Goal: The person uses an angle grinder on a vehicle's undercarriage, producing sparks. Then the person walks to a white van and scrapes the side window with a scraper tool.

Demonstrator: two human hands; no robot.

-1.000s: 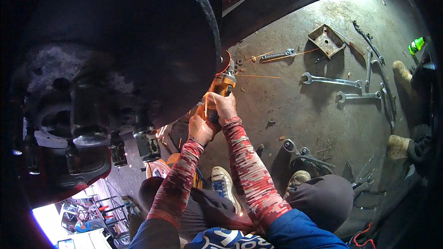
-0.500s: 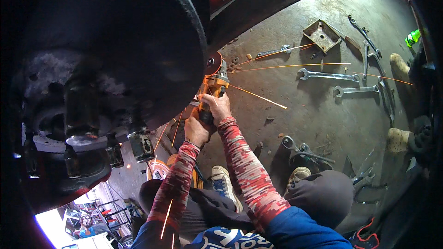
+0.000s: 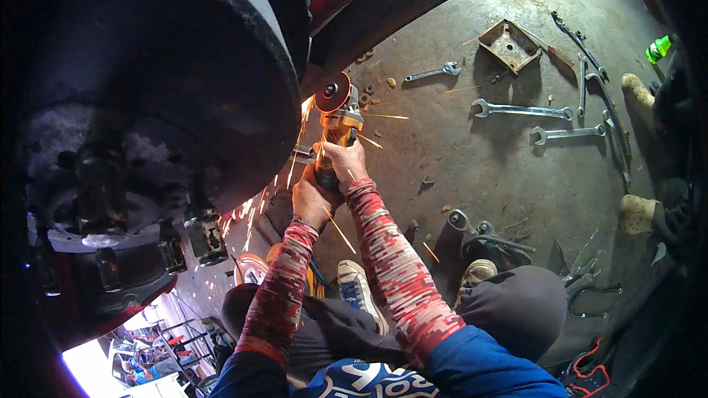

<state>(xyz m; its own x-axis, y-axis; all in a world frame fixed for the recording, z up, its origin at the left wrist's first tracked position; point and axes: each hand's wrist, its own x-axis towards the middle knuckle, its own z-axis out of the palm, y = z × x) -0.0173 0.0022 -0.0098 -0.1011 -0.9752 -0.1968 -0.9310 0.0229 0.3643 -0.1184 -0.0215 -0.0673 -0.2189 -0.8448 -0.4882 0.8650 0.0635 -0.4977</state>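
Both my hands are wrapped round a yellow and black angle grinder (image 3: 338, 124) in the middle of the view. My left hand (image 3: 310, 197) grips the rear of its body; my right hand (image 3: 345, 161) holds it farther forward, close behind the head. A reddish-brown disc (image 3: 332, 91) faces me at the grinder's far end, beside the edge of a big dark wheel or drum (image 3: 169, 51). Bright sparks stream down-left from the disc, and a few fly right. Exactly where the disc touches is hidden.
On the concrete floor to the right lie combination wrenches (image 3: 523, 110), an adjustable wrench (image 3: 434, 73), a square metal tray (image 3: 509, 46) and a ratchet (image 3: 472, 230). Long studs or sockets (image 3: 206, 240) jut from the wheel at the left. Someone's light-coloured shoes (image 3: 639, 215) show at the right edge.
The grinder's disc has shifted slightly left and shows more fully. Sparks now pour thickly down-left, with fewer long streaks to the right. The view has shifted a little; both hands keep their grip.
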